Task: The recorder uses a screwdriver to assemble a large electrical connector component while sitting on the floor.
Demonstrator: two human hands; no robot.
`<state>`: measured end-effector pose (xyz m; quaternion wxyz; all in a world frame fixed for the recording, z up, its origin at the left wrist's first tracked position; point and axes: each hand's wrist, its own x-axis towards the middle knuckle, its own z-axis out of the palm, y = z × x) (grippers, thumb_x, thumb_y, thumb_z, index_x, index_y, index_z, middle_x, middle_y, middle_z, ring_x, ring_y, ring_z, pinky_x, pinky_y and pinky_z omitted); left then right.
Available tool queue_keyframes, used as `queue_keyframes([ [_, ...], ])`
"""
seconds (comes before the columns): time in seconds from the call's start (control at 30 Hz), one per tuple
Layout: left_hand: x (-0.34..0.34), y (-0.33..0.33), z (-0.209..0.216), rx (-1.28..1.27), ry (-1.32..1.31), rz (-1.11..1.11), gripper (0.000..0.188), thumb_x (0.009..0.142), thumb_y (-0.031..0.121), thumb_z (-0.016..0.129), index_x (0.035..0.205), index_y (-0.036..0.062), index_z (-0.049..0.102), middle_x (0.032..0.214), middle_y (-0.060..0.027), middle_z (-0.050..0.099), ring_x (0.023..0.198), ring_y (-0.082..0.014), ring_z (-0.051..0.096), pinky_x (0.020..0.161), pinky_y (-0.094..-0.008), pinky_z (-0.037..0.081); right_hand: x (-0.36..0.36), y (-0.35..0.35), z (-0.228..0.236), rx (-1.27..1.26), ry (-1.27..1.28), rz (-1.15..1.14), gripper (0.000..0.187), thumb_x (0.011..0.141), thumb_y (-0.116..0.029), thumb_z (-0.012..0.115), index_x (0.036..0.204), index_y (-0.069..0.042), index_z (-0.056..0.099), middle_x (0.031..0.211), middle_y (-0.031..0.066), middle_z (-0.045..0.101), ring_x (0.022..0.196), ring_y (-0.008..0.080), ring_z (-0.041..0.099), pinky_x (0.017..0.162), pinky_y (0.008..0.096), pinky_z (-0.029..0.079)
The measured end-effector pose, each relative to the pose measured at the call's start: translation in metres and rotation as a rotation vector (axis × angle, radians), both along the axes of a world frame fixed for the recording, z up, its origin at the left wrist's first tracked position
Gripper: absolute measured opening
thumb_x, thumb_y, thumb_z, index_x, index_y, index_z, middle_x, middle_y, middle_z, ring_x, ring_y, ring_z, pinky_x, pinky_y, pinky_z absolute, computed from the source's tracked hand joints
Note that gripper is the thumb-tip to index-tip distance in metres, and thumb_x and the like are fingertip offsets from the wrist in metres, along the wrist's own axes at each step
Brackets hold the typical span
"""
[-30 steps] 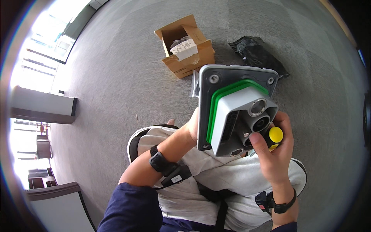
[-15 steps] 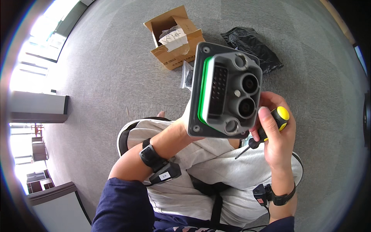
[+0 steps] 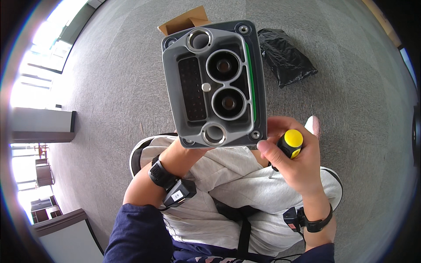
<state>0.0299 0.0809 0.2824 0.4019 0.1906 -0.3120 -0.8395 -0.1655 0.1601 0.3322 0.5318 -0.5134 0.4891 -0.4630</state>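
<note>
Bright windows (image 3: 35, 94) fill the left edge of the frame, with a pale partition (image 3: 41, 120) jutting out below them over grey carpet (image 3: 109, 87). Further right, a navy sleeve (image 3: 142, 232) rises from the lower edge; on that arm sit a black strap (image 3: 161, 175) and a boxy black device (image 3: 180, 193). This arm ends at the left hand (image 3: 189, 151), mostly hidden behind the lower edge of a grey connector housing (image 3: 214, 86); how its fingers close cannot be told. Above, the brown flap of a cardboard box (image 3: 188, 21) shows past the housing's upper left corner.

The housing is held up in the upper middle of the frame, its open face toward the camera: a black pin block at left, two round sockets beside it, and a green seal (image 3: 251, 83) along the right side. Light trousers (image 3: 245, 197) spread beneath it. Just right of its lower corner, the right hand (image 3: 302, 160) grips a yellow-and-black screwdriver (image 3: 290, 142), the tip pointing down. A crumpled black bag (image 3: 287, 59) lies at the upper right, and a foot (image 3: 312, 125) shows beyond the right hand.
</note>
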Motion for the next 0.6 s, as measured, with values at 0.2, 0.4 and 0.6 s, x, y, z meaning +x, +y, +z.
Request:
queue_keyframes([
  [0.2,0.005,0.002,0.001,-0.017,-0.009,0.009,0.040,0.091,0.023,0.062,0.123,-0.0008,0.054,0.105,-0.0108,0.065,0.089,-0.0160,0.066,0.079,-0.0288,0.056,-0.004,0.001,-0.008,0.081,0.003,0.011,0.027,0.084,-0.018,0.074,0.101,0.000,0.063,0.084,0.0033,0.067,0.069,0.0058,0.059,0.064,0.0202,0.048],
  [0.4,0.010,0.005,-0.001,-0.027,-0.015,0.022,0.040,0.091,0.023,0.062,0.122,-0.0009,0.054,0.104,-0.0104,0.065,0.089,-0.0154,0.066,0.079,-0.0280,0.056,-0.007,-0.003,-0.009,0.128,-0.027,0.068,0.029,0.083,-0.020,0.075,0.101,0.000,0.065,0.079,0.0025,0.066,0.069,0.0061,0.059,0.062,0.0196,0.047],
  [0.6,0.008,0.005,-0.002,-0.036,0.004,0.044,0.040,0.091,0.023,0.063,0.122,-0.0009,0.055,0.103,-0.0100,0.065,0.089,-0.0149,0.066,0.078,-0.0271,0.056,-0.006,-0.005,-0.007,0.142,-0.070,0.075,0.031,0.083,-0.023,0.076,0.099,0.001,0.066,0.077,0.0030,0.066,0.068,0.0063,0.059,0.061,0.0201,0.048],
])
